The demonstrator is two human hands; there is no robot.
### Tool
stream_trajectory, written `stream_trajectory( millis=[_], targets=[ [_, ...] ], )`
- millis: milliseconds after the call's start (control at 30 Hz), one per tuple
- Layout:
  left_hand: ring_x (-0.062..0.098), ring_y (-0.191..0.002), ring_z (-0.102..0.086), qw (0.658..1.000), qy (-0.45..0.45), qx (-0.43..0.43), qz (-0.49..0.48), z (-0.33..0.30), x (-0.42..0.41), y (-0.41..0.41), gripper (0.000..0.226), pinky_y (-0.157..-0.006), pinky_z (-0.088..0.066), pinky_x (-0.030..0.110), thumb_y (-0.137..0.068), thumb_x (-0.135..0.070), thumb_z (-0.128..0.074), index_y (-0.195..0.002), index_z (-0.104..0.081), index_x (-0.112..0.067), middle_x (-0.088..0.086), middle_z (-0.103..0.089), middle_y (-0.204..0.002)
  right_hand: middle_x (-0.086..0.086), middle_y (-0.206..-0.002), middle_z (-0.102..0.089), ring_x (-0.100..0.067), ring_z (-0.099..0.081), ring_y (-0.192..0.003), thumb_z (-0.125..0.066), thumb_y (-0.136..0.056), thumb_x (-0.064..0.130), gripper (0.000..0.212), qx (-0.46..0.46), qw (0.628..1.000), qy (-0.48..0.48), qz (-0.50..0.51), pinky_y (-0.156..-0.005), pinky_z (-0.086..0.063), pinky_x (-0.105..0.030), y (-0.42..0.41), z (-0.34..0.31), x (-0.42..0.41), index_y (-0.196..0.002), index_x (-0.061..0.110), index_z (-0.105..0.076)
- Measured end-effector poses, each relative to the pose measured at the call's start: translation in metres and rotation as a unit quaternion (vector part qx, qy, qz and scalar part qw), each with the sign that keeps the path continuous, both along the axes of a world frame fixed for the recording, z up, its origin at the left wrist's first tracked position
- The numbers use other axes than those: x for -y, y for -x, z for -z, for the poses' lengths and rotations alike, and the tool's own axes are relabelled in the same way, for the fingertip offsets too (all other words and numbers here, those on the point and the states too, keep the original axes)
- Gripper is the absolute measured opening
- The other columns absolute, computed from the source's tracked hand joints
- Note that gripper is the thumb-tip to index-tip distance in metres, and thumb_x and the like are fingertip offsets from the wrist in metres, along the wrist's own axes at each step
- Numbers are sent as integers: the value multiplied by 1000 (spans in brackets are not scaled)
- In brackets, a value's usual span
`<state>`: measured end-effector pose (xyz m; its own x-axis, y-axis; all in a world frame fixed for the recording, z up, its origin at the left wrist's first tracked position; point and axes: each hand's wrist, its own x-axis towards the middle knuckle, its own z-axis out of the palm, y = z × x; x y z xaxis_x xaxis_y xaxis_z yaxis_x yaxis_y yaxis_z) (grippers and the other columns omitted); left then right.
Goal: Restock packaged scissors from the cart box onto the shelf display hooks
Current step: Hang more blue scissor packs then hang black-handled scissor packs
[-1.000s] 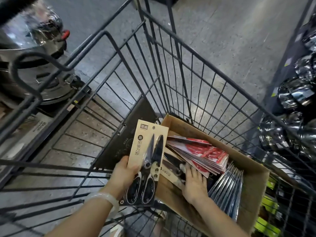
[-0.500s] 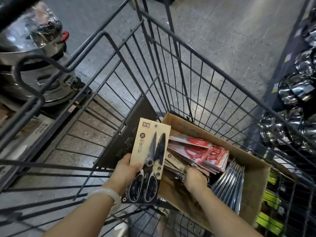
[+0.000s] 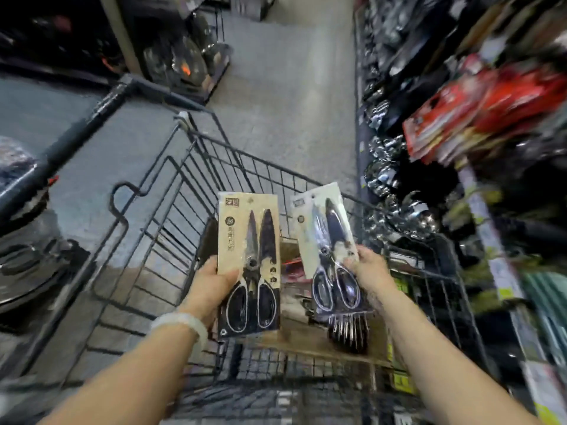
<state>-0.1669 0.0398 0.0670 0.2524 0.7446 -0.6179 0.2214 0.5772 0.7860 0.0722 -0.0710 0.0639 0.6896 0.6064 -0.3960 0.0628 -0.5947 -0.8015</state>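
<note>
My left hand (image 3: 211,283) grips the tan-carded kitchen scissors pack (image 3: 249,262) along its left edge, thumb across the front, held upright over the wire cart (image 3: 171,210). My right hand (image 3: 369,268) pinches a second scissors pack (image 3: 329,253) at its right edge, tilted left, above the cardboard box (image 3: 310,342). The shelf on the right is blurred, so I cannot pick out the display hooks. To do this well, I would hang one pack at a time, turn its top hang-hole toward the hook, and keep each card flat so it slides on without bending.
</note>
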Motion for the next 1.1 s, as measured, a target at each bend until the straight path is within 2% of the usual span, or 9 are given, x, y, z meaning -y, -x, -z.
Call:
stream_trajectory(
  millis=[100,167,333,467,567,667,800,967,1100],
  targets=[
    [25,-79,-68,996,-37,43,63,-37,15,-5,28,-59,-56,35,-93,-1,-53,-117,-51,-15,11,-68,-96,-16,-96,-66,-28,-60,-90,-60,-84,11,9,10,995,-63,73,-87,-48,-42,18,-37,46,-84,19,-64],
    [28,-86,-68,990,-50,68,110,-61,34,-8,29,-70,-58,42,-93,-1,-54,-117,-53,-16,11,-68,-98,-17,-97,-68,-32,-63,-91,-60,-81,14,12,16,988,-94,121,-87,-49,-48,36,-59,81,-74,23,-62],
    [34,-94,-68,964,-60,91,244,-101,96,-14,27,-86,-54,53,-92,-3,-55,-118,-54,-12,17,-69,-103,-15,-96,-66,-27,-61,-86,-53,-91,6,20,-29,955,-167,243,-79,-49,-39,85,-98,182,-79,19,-62],
    [29,-87,-70,932,-45,116,341,-122,167,-24,21,-69,-57,43,-96,-6,-50,-113,-56,-15,12,-71,-97,-14,-92,-65,-25,-61,-79,-50,-93,3,15,-42,917,-211,335,-75,-49,-36,118,-115,268,-90,11,-62],
    [26,-88,-70,901,-45,137,409,-126,225,-28,30,-66,-55,37,-95,-4,-50,-123,-55,-14,10,-71,-102,-12,-89,-67,-25,-62,-80,-52,-91,2,17,-8,888,-225,402,-80,-51,-39,145,-132,337,-86,14,-63],
    [25,-81,-69,872,-36,150,465,-133,293,-25,23,-64,-53,36,-95,-3,-50,-116,-56,-11,10,-71,-95,-9,-84,-65,-25,-60,-84,-53,-92,2,13,1,852,-245,463,-79,-48,-39,177,-139,410,-89,10,-62],
    [32,-89,-67,821,-25,157,549,-143,386,-4,19,-82,-54,46,-95,-5,-52,-112,-58,-9,16,-71,-100,-13,-96,-68,-27,-63,-87,-53,-92,5,11,10,817,-239,525,-81,-51,-40,235,-140,507,-93,12,-62],
    [25,-70,-66,774,-13,161,613,-147,504,42,11,-63,-53,34,-93,-2,-53,-94,-60,-11,12,-70,-83,-13,-88,-64,-26,-59,-84,-54,-92,9,6,22,780,-191,595,-79,-45,-38,331,-135,621,-91,8,-60],
    [29,-80,-69,716,-21,147,682,-140,592,91,17,-73,-54,39,-87,-10,-62,-104,-63,-9,11,-73,-88,-16,-93,-62,-25,-57,-88,-53,-93,11,7,23,748,-154,645,-79,-43,-33,413,-130,703,-88,14,-56]
  ],
)
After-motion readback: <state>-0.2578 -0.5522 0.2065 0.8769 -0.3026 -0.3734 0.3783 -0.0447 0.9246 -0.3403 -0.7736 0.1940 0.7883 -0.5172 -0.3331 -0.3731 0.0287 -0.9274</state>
